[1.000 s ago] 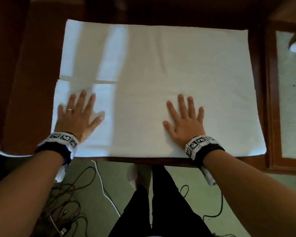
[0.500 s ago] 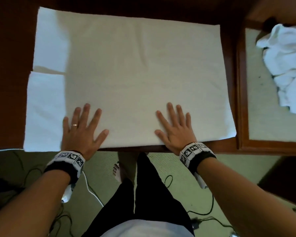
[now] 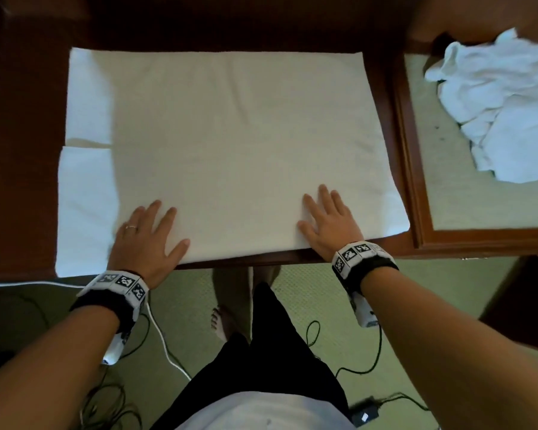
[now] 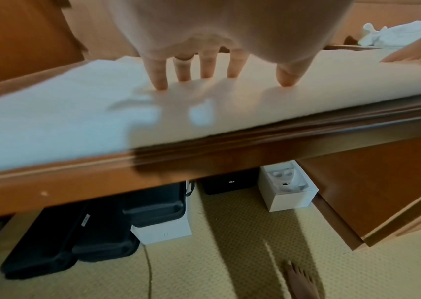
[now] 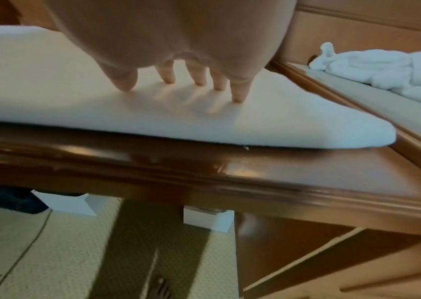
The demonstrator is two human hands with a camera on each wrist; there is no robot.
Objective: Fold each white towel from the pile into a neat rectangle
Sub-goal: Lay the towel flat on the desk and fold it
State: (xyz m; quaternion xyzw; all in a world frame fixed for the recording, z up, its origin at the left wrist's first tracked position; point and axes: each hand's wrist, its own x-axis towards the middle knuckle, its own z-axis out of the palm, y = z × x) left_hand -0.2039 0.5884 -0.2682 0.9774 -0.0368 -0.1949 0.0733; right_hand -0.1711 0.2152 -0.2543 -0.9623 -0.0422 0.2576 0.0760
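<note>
Brown wooden table (image 3: 385,88), white towel (image 3: 230,144) spread flat, left hand (image 3: 143,240) and right hand (image 3: 326,225) both wide, fingers on it; towel pile (image 3: 503,103) at right, green carpet (image 3: 292,308), cables (image 3: 165,349)

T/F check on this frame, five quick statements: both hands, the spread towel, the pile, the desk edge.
1. Both hands lie flat with fingers spread on the spread towel. True: left hand, right hand.
2. The right hand pinches a corner of the towel and lifts it. False: its fingers rest straight on the cloth, nothing is lifted.
3. The crumpled towel pile sits to the right of the spread towel. True.
4. The spread towel hangs far over the near desk edge. False: it ends at about the edge.
5. The left hand holds a folded towel. False: it presses on the flat one.
</note>
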